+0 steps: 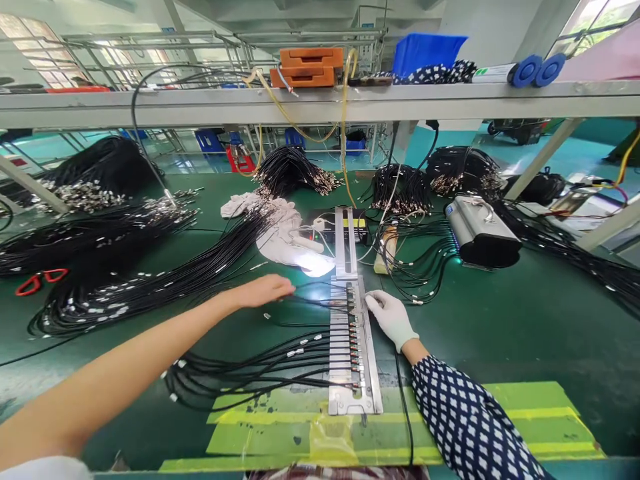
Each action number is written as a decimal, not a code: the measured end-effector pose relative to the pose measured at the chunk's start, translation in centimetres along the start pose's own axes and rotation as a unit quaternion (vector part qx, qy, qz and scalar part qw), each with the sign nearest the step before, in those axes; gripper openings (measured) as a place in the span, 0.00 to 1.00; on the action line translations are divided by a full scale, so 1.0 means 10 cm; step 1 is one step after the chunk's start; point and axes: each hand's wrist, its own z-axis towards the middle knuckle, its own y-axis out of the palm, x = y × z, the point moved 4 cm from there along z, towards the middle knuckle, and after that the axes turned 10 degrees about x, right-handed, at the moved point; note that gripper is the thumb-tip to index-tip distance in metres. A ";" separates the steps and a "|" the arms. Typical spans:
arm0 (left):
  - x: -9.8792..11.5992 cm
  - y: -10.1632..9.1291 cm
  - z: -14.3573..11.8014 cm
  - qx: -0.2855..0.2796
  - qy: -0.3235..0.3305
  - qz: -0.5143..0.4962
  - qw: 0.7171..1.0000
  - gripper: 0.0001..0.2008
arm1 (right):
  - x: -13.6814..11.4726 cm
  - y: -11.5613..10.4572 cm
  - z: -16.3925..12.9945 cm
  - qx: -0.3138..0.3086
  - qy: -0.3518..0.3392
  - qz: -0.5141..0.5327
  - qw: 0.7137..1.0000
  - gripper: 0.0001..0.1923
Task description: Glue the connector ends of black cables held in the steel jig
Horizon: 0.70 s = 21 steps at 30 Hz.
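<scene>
My bare left hand (267, 291) is closed in a pinch on a thin black cable (313, 287), left of a long metal jig (339, 393). Several black cables (240, 365) lie in the jig's slots, their metal connectors (355, 337) lined up along its middle. White tags sit on some of these cables. My right hand (393, 319), in a white glove, is at the jig's right edge with thumb and fingers curled against it; the fingertips are partly hidden. Bright light falls on the table just beyond my left hand.
Bundles of black cables (200, 270) lie at left and behind. A white glove (283, 230) rests beyond the jig. At right stands a silver-and-black device (483, 233) with cables. Red-handled scissors (41, 282) lie at left. A shelf (200, 100) crosses above the table.
</scene>
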 end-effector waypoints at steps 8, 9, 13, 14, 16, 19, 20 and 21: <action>-0.45 0.07 -0.11 0.073 -0.028 0.060 0.995 0.28 | -0.10 0.01 -0.05 0.014 -0.011 -0.013 1.000 0.15; -0.46 0.08 -0.11 0.107 -0.024 0.104 0.989 0.27 | -0.15 -0.01 -0.09 0.015 -0.017 -0.018 1.000 0.15; -0.60 0.27 -0.16 0.258 0.010 0.279 0.925 0.24 | -0.40 -0.32 -0.05 0.015 -0.053 -0.059 0.997 0.14; -0.65 0.33 -0.18 0.292 0.022 0.290 0.911 0.25 | -0.44 -0.50 0.06 0.024 -0.058 -0.077 0.995 0.15; -0.75 0.43 -0.22 0.340 0.044 0.287 0.895 0.26 | -0.46 -1.01 0.43 0.077 -0.052 -0.122 0.988 0.20; -0.86 0.49 -0.26 0.365 0.053 0.266 0.891 0.24 | -0.29 -1.95 1.24 0.184 -0.015 -0.206 0.961 0.30; -0.88 0.49 -0.26 0.368 0.049 0.262 0.891 0.23 | -0.19 -2.24 1.51 0.221 0.010 -0.246 0.944 0.31; -0.90 0.49 -0.26 0.373 0.044 0.261 0.889 0.23 | -0.07 -2.48 1.75 0.253 0.037 -0.281 0.925 0.31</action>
